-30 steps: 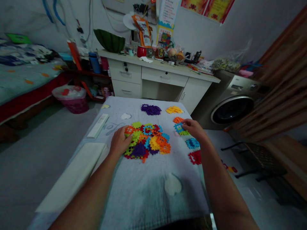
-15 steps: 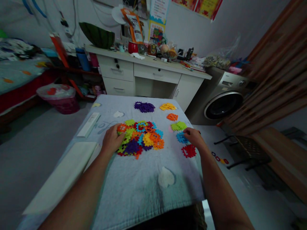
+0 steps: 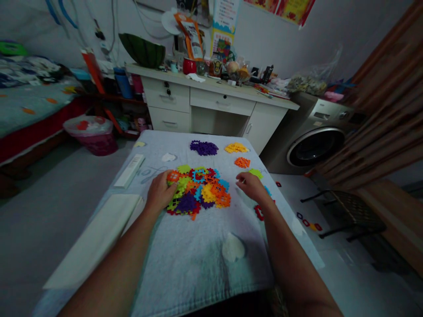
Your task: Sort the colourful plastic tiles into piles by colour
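A mixed heap of flat, notched plastic building pieces (image 3: 201, 189) in several colours lies mid-table. My left hand (image 3: 159, 192) rests at the heap's left edge, fingers and thumb around an orange plastic piece (image 3: 173, 176). Over the cloth right of the heap, my right hand (image 3: 250, 186) hovers with bent fingers slightly apart and nothing visible in them. Beneath and behind it are single-colour piles: green pieces (image 3: 256, 173), mostly hidden blue pieces (image 3: 267, 190) and red pieces (image 3: 259, 212). Farther back lie orange pieces (image 3: 242, 162), yellow pieces (image 3: 235, 147) and purple pieces (image 3: 204, 148).
A pale cloth (image 3: 198, 255) covers the table. Along its left side lie a long white box (image 3: 129, 171) and a larger white panel (image 3: 95, 242). Beyond stand a white desk (image 3: 167, 99) and a washing machine (image 3: 313, 136); a low stool (image 3: 353, 211) is at right.
My right hand has moved left from the blue pile toward the mixed heap. My left hand stays at the heap with the orange piece. The whole view has shifted slightly.
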`<state>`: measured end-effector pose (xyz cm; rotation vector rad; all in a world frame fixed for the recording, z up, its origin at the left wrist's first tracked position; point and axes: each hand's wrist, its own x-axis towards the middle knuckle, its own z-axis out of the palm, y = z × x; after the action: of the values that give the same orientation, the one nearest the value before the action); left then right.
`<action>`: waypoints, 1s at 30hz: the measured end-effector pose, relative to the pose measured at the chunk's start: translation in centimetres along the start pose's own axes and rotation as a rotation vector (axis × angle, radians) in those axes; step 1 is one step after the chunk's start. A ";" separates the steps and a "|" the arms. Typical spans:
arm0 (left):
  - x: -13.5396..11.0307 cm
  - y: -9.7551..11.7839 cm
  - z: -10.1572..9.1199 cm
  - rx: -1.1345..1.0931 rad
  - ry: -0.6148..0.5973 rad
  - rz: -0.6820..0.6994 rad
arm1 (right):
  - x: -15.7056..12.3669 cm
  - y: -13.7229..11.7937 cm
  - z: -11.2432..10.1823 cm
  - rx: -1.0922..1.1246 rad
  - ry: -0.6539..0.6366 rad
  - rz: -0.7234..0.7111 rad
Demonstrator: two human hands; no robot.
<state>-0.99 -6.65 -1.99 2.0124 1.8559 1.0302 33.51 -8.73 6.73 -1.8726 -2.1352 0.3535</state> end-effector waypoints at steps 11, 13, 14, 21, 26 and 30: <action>-0.1 0.4 -0.3 -0.004 -0.017 -0.017 | 5.2 -5.9 5.4 0.076 -0.061 -0.112; -0.1 0.4 -0.3 -0.004 -0.013 -0.011 | 5.3 -5.9 5.4 0.079 -0.071 -0.109; -0.1 0.4 -0.2 -0.003 -0.012 -0.008 | 5.3 -6.0 5.3 0.081 -0.075 -0.113; -0.1 0.3 -0.2 -0.001 -0.005 -0.006 | 5.4 -6.0 4.2 0.195 -0.080 -0.114; -0.2 0.4 -0.3 -0.003 -0.003 0.002 | 6.6 -3.0 1.9 0.253 0.039 -0.047; -0.1 0.2 -0.1 0.000 -0.008 -0.006 | 8.2 1.3 -0.6 0.011 0.196 0.106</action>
<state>-0.94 -6.81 -1.84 2.0066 1.8566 1.0199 33.93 -0.44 7.23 -1.9326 -1.9086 0.1937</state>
